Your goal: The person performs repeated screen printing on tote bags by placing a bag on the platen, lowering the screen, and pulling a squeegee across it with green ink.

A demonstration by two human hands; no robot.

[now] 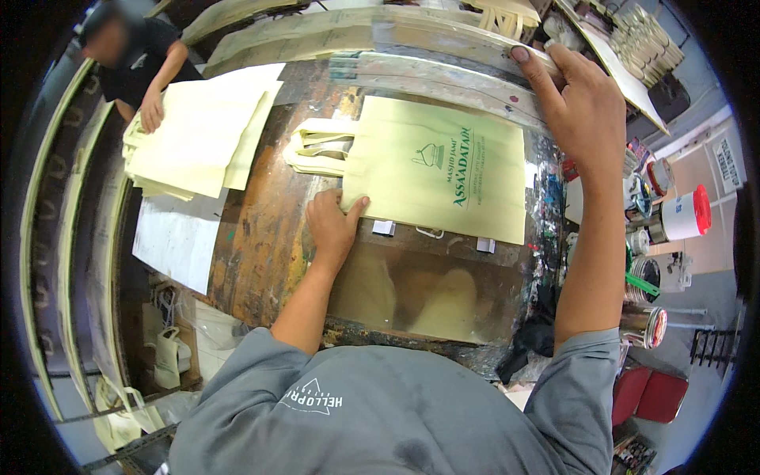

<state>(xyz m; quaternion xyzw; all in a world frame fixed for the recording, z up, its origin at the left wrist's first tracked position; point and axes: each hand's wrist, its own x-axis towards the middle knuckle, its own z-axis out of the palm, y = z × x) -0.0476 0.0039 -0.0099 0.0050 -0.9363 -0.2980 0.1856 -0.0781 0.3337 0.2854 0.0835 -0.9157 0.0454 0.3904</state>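
Note:
A pale yellow cloth tote bag point(388, 166) with a green print lies flat on the worktable, its handles pointing left. My left hand point(332, 226) is at the bag's near left corner, thumb on the cloth and fingers bent beside the handles. Up at the far right, my right hand point(582, 103) is closed round the edge of a raised screen-printing frame point(475, 41), with the thumb on the near side. The frame stands tilted up behind the bag; its far side is partly hidden.
At the far left a co-worker's hand point(152, 112) rests on a stack of pale yellow bags point(198, 134). A white sheet point(178, 237) lies at the table's left edge. Paint tins point(643, 326) and a red-lidded tub point(682, 216) stand on the right. Racks point(67, 237) line the left.

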